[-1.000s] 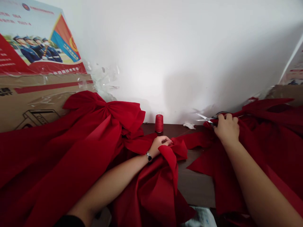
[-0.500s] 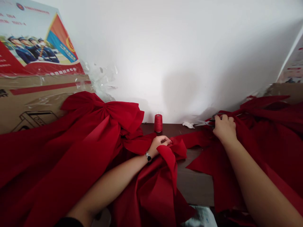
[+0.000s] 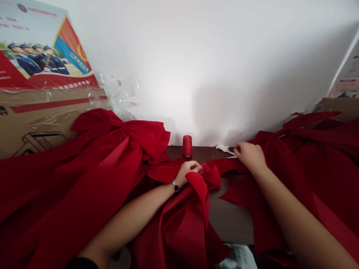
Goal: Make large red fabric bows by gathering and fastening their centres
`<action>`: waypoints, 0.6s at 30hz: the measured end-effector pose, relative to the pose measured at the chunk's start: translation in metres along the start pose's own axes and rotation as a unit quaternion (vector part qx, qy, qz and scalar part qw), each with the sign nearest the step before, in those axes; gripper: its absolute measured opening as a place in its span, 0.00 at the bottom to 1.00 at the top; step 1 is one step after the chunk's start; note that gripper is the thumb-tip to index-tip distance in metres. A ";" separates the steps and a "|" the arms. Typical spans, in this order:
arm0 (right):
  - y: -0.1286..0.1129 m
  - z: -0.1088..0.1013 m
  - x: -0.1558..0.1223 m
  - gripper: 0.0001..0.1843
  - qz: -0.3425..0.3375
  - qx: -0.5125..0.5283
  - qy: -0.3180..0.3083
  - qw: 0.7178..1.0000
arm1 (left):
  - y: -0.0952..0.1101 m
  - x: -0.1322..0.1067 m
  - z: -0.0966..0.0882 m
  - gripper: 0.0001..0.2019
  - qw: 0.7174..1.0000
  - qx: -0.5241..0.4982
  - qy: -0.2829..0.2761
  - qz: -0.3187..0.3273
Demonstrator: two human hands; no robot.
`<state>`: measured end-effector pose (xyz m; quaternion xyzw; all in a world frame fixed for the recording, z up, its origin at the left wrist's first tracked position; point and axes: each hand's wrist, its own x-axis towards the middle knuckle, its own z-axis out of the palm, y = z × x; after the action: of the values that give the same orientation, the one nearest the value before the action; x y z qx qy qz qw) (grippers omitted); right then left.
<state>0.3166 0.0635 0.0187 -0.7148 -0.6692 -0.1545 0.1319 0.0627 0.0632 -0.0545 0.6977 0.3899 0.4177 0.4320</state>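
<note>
Dark tabletop [image 3: 196,153] under red cloth [image 3: 179,231]; left fingers [image 3: 196,167] curl shut on it, right fingers [image 3: 238,148] together, grip unclear, beside a white scrap [image 3: 223,149].

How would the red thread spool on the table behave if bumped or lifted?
The spool stands upright and fairly narrow, so a push would probably tip it. Its round side suggests it would then roll along the table. Tightly wound thread likely feels firm, not floppy.
</note>
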 end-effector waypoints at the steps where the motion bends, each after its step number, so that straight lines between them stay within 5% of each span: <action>1: -0.008 0.005 0.000 0.13 -0.021 0.031 -0.011 0.999 | 0.002 -0.001 0.000 0.14 1.000 0.004 0.002 -0.001; 5: -0.037 0.033 0.008 0.11 -0.076 0.105 -0.110 0.985 | 0.011 -0.004 0.000 0.13 1.000 0.025 0.002 0.007; 9: -0.052 0.055 0.026 0.12 -0.085 0.103 -0.143 0.981 | 0.014 -0.005 0.000 0.12 0.999 0.030 0.004 0.010; 18: -0.075 0.067 0.053 0.14 -0.090 0.026 -0.211 0.973 | 0.012 -0.005 0.001 0.11 1.000 0.028 0.004 0.007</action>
<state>0.2480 0.1437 -0.0234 -0.6642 -0.7475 0.0060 -0.0085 0.0642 0.0549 -0.0450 0.7104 0.3983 0.4127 0.4079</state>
